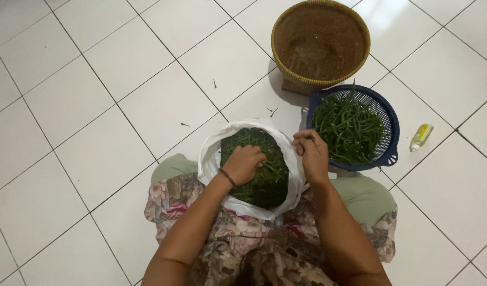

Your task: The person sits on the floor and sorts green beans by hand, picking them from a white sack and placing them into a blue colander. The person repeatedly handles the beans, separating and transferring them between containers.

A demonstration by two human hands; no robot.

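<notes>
A white plastic bag [212,153] full of green chillies [267,182] rests in my lap. My left hand [244,163], with a dark band on its wrist, is sunk into the chillies, fingers curled among them. My right hand [311,154] hovers over the bag's right rim, its fingertips pinched on a small green chilli [308,138]. Just right of that hand stands a dark blue plastic colander [390,123] heaped with green chillies [349,130].
A round woven bamboo basket [321,43] with a yellow rim stands behind the colander. A small yellow-green bottle [421,136] lies on the white tiled floor [95,106] at the right. A few loose stems [271,110] are scattered on the tiles.
</notes>
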